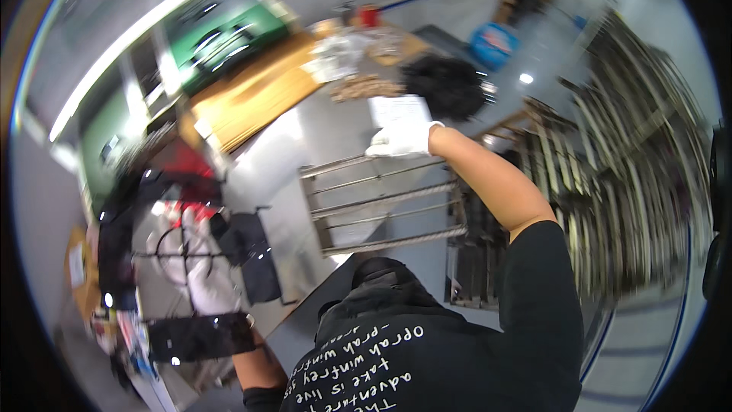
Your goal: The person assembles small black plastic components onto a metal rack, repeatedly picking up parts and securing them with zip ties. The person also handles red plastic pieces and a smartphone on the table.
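My right hand [402,140], in a white glove, is closed at the far rail of a silver metal rack [387,197] with several parallel bars. A white printed sheet [401,110] lies just beyond that hand. To the left, my white-gloved left hand [200,271] shows through a black frame [200,337] with dark panels around thin crossed wires. A red thing [191,212] is by its fingertips. Motion blur and the wires hide whether those fingers grip the frame or the red thing.
A metal-topped table [267,164] carries a black heap [444,85], a brown pile [367,88], clear plastic bags [335,56] and a yellow-brown board [259,95]. Many metal racks [610,183] stand at right. A blue round container [493,45] is farther back; a green case [225,40] stands at far left.
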`<state>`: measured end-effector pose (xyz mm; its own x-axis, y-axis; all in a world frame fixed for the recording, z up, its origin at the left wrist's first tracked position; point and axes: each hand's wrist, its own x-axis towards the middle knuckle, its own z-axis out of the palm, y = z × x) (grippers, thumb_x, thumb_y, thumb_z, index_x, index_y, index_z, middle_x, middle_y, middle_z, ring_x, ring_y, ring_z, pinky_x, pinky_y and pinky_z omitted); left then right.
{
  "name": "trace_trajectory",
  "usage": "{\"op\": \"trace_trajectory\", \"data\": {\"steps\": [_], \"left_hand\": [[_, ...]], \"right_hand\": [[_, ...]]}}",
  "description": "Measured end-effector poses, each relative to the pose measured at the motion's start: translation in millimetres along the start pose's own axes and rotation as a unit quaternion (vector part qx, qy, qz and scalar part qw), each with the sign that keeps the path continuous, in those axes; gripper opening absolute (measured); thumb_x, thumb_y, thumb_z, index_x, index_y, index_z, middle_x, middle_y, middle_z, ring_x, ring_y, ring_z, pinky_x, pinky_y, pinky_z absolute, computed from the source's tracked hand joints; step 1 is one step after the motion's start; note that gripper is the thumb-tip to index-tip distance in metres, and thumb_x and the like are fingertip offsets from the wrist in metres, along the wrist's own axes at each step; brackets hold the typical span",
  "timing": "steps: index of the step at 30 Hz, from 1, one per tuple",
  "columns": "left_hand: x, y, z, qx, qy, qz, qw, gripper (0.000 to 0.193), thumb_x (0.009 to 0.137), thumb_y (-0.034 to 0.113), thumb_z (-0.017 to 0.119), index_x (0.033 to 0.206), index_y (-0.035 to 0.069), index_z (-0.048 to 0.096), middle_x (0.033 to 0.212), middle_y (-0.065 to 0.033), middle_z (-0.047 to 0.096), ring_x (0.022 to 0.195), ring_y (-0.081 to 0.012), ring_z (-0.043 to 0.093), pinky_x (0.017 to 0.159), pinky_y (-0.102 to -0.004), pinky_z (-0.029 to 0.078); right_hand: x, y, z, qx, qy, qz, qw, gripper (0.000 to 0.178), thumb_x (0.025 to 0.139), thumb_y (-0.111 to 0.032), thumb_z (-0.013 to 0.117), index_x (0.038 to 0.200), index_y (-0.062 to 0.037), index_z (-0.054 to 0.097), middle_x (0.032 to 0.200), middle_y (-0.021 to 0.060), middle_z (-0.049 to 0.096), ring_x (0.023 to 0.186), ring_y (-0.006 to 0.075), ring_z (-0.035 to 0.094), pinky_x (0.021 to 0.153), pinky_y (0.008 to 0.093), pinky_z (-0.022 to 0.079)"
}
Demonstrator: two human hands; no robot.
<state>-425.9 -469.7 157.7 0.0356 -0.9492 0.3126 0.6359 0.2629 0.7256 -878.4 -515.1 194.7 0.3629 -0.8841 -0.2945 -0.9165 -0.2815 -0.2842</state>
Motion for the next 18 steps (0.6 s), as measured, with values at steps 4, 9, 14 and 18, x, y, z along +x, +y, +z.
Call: {"op": "trace_trajectory", "data": {"steps": [4, 9, 14, 18], "left_hand": [[5.1, -2.4, 17.3, 0.095, 0.106, 0.084, 0.986, 0.082, 0.086, -0.001, 0.058, 0.161, 0.008, 0.025, 0.167, -0.0219, 0.032, 0.153, -0.0452, 0.033, 0.127, -0.0574, 0.028], [19.7, -34.8, 36.4, 0.134, 0.202, 0.179, 0.953, 0.076, 0.093, 0.003, 0.063, 0.159, 0.012, 0.026, 0.165, -0.0191, 0.035, 0.149, -0.0463, 0.039, 0.12, -0.063, 0.039], [65.5, -103.1, 87.5, 0.277, 0.263, 0.147, 0.912, 0.078, 0.098, 0.029, 0.071, 0.156, 0.0, 0.029, 0.162, -0.0233, 0.037, 0.146, -0.0387, 0.045, 0.116, -0.0474, 0.045], [79.0, -143.8, 133.9, 0.609, -0.053, 0.212, 0.762, 0.065, 0.09, -0.008, 0.053, 0.153, -0.002, 0.039, 0.153, -0.0234, 0.045, 0.139, -0.0364, 0.047, 0.117, -0.0497, 0.04]], "right_hand": [[124.9, 28.2, 22.7, -0.072, -0.114, 0.06, 0.989, 0.067, 0.106, -0.063, 0.037, 0.115, -0.0117, 0.079, 0.121, 0.0182, 0.074, 0.114, 0.0413, 0.067, 0.103, 0.0477, 0.048], [176.2, 17.6, 53.5, -0.041, -0.008, -0.004, 0.999, 0.058, 0.102, -0.059, 0.052, 0.116, -0.0094, 0.077, 0.114, 0.0194, 0.075, 0.112, 0.04, 0.067, 0.1, 0.0461, 0.052], [142.1, -87.3, 66.5, 0.489, 0.159, -0.23, 0.826, 0.054, 0.099, -0.03, 0.07, 0.141, 0.0011, 0.058, 0.128, 0.0185, 0.07, 0.116, 0.0315, 0.067, 0.102, 0.043, 0.051], [144.2, -91.3, 73.5, 0.646, 0.043, -0.134, 0.751, 0.049, 0.095, -0.018, 0.067, 0.138, 0.0039, 0.056, 0.125, 0.0196, 0.069, 0.11, 0.0237, 0.068, 0.095, 0.0329, 0.054]]}}
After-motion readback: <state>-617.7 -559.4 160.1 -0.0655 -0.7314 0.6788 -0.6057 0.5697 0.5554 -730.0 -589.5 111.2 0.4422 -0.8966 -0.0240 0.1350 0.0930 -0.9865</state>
